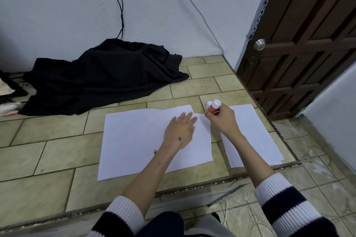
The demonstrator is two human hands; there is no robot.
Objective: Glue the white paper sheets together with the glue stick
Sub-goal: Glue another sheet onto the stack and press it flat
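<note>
The person is kneeling or sitting at a raised tiled floor (48,152), with both forearms reaching forward out of white and dark striped sleeves (285,202). The left hand (180,131) is lying flat, fingers straight and spread a little, pressing down on the overlapping white paper sheets (131,140) that are spread in front of the person. These sheets are lying side by side with their edges overlapping, the right one sitting partly over the left.

The right hand (223,119) is gripping a red glue stick (212,108), fingers curled round its body. The stick is pointing up and away from the person, its white end uppermost, and a second white cap-like piece (208,104) is showing just beside it; whether that piece is in the hand or resting on the floor cannot be told. The glue stick is being held just past the far right corner of the sheets under the left hand.

A separate stack of white paper (256,132) is lying to the right, partly under the right forearm, near the step edge. Farther back, a black cloth (104,77) is heaped against the pale wall (57,15), with dark cables (120,5) hanging down to it. A brown wooden door (308,44) is standing at the right.
</note>
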